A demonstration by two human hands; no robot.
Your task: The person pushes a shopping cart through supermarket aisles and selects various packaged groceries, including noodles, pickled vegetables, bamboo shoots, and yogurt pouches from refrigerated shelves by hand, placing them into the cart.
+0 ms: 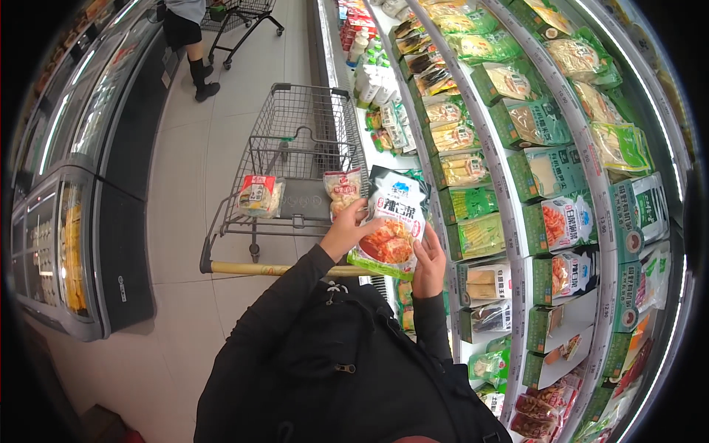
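A flat pouch of kimchi (390,221), with a food picture and printed writing on its front, is held up before my chest. My left hand (350,228) grips its left edge, thumb over the front. At the lower right edge, my right hand (430,266) holds the same pouch. Just past my left hand, a red and white food bag (343,191) rests in the upper part of the shopping cart (266,268). A second package (261,195), clear with a red and yellow label, sits there at the left side.
Refrigerated shelves (501,183) of packaged foods run close along my right. Across the aisle on the left stands a glass-fronted freezer case (130,243). Farther up, a person (188,33) stands beside another shopping cart (243,25). Pale floor tiles (183,221) lie between.
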